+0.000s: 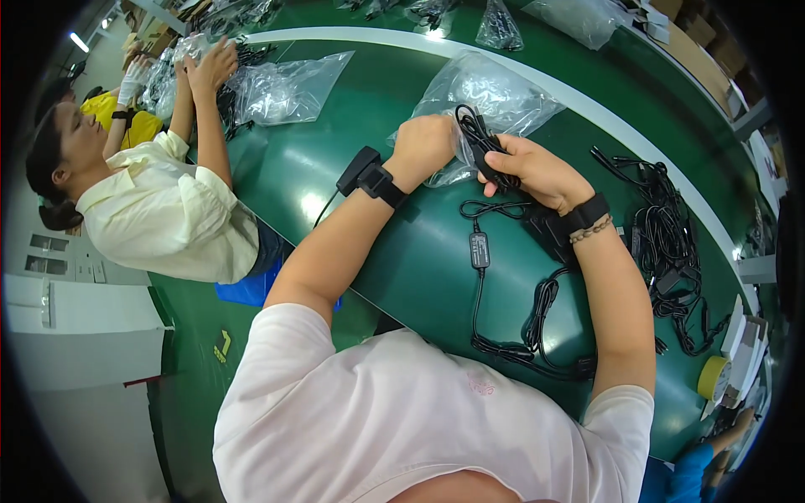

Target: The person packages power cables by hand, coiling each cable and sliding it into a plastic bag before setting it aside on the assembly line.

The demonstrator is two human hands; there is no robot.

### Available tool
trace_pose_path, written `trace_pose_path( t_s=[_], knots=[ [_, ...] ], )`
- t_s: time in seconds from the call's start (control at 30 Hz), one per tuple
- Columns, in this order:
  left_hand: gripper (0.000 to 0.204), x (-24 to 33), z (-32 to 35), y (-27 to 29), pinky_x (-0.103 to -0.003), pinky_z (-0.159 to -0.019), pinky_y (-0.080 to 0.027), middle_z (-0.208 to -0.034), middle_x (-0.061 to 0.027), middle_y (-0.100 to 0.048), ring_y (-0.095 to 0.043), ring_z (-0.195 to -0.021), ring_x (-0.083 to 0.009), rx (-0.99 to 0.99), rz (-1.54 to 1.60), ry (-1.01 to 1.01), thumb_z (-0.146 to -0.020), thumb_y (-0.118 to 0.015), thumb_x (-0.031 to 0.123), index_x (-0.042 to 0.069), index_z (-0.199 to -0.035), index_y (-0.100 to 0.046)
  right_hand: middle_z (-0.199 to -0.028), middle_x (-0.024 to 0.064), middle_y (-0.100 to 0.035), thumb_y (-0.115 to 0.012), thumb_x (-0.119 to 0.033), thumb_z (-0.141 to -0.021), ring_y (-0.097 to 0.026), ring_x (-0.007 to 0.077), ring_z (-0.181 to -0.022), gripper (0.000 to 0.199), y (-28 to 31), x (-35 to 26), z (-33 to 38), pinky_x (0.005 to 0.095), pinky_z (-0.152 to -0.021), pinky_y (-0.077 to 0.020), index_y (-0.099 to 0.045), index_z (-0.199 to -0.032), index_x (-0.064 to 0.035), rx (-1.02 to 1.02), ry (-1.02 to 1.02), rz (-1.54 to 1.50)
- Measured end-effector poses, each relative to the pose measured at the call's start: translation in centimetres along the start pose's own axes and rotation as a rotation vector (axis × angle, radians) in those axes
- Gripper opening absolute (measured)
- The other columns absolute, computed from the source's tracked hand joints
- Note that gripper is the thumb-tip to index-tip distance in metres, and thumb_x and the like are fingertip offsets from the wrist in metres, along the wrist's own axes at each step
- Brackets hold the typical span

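Right hand (537,168) clamps a glossy black coil (476,137), its long axis slanting from far-left to near-right, before the crinkled clear bag (496,88); left hand (423,147), at the bag's left edge, is curled, its grip hidden. Nearer than the bag, thin cords (479,251) loop across the smooth green table (407,264). Beyond it, a cone-shaped pouch (500,30) holds dark items.
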State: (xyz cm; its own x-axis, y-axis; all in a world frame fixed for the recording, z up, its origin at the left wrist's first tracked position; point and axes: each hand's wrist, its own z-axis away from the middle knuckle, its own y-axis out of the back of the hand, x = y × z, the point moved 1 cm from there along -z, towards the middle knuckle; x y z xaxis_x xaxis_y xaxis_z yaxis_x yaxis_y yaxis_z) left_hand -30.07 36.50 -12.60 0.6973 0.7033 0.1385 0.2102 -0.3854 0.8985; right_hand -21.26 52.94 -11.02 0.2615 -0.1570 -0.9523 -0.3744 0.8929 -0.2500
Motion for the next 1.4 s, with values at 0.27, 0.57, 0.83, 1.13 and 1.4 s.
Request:
trace_pose_path(
  t_s=[0.27, 0.57, 0.83, 1.13, 1.4],
  knots=[
    [0.009, -0.3, 0.7, 0.4, -0.039, -0.063, -0.045, -0.075, -0.0131, -0.061, -0.058, -0.071, -0.0291, 0.112, 0.074, -0.146, -0.066, -0.06, 0.011, 0.005, -0.059, -0.057, -0.08, 0.0064, -0.057, -0.051, -0.017, -0.088, -0.057, 0.0121, -0.062, 0.019, -0.1, 0.1, 0.1, 0.0225, -0.062, -0.0468, -0.047, -0.096, -0.0013, 0.101, 0.007, -0.118],
    [0.01, 0.2, 5.8, 14.3, -0.026, -0.073, -0.042, -0.088, -0.0082, -0.058, -0.053, -0.08, -0.0146, 0.265, 0.901, 0.074, -0.088, -0.05, 0.012, 0.002, -0.084, -0.052, -0.082, 0.0077, -0.056, -0.051, -0.018, -0.088, -0.056, 0.0119, -0.062, 0.019, 1.1, 0.5, 0.1, 0.0227, -0.061, -0.0486, -0.046, -0.097, -0.0008, 0.134, -0.014, -0.197],
    [0.017, 0.6, 2.7, 15.1, -0.021, -0.06, -0.042, -0.068, -0.0035, -0.056, -0.051, -0.063, -0.0083, 0.339, 1.047, 0.132, -0.091, -0.046, 0.016, 0.0, -0.085, -0.05, -0.083, 0.0079, -0.054, -0.056, -0.029, -0.085, -0.054, 0.0127, -0.064, 0.051, 1.0, -4.0, 3.7, 0.0305, -0.079, -0.0466, -0.038, -0.12, 0.0025, 0.084, 0.288, -0.101],
    [0.012, 5.5, -1.9, 11.1, -0.021, -0.061, -0.043, -0.072, -0.0037, -0.057, -0.052, -0.066, -0.0075, 0.381, 1.185, -0.018, -0.088, -0.051, 0.011, -0.001, -0.087, -0.05, -0.086, 0.0093, -0.057, -0.055, -0.031, -0.086, -0.055, 0.0159, -0.07, 0.057, -2.6, -8.9, 9.3, 0.0295, -0.074, -0.0457, -0.035, -0.127, 0.0034, 0.125, 0.759, 0.062],
    [0.013, 8.5, -1.7, 9.8, -0.017, -0.045, -0.032, -0.057, 0.0029, -0.048, -0.041, -0.049, -0.0028, 0.379, 0.97, 0.012, -0.085, -0.058, 0.011, 0.0, -0.088, -0.052, -0.089, 0.0112, -0.058, -0.055, -0.024, -0.086, -0.057, 0.0174, -0.076, 0.047, -3.0, -9.2, 9.2, 0.0293, -0.074, -0.0456, -0.039, -0.122, 0.0025, 0.339, 0.914, 0.11]
  ],
)
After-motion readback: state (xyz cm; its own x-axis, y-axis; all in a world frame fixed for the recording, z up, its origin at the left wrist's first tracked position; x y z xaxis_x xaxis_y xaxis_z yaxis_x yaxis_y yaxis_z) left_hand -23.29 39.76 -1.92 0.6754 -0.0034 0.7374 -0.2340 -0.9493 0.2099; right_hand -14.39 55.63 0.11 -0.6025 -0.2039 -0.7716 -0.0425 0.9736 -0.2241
